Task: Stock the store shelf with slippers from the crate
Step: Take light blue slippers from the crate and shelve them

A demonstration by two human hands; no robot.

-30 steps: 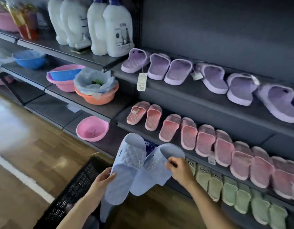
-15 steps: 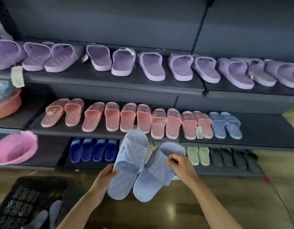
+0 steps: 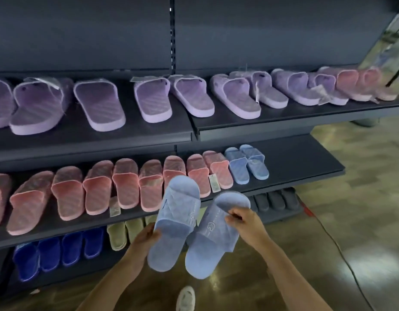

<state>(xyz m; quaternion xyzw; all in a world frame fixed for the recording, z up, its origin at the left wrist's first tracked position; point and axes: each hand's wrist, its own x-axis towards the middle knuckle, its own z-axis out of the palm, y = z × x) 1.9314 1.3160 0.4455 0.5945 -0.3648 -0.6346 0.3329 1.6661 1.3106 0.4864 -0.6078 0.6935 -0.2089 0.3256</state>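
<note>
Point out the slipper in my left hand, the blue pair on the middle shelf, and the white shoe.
Light blue slipper [image 3: 175, 218], in left hand [image 3: 144, 242]: head view, quilted strap.
Blue slipper pair [image 3: 237, 164]: head view, left slipper's strap.
White shoe [image 3: 185, 298]: head view, its upper.

Dark grey back wall [image 3: 82, 30], glossy brown floor [image 3: 355, 180]; ceiling-light glare

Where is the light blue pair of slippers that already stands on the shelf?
In the head view, the light blue pair sits on the middle shelf, right of centre, directly right of the last pink slippers.
</note>
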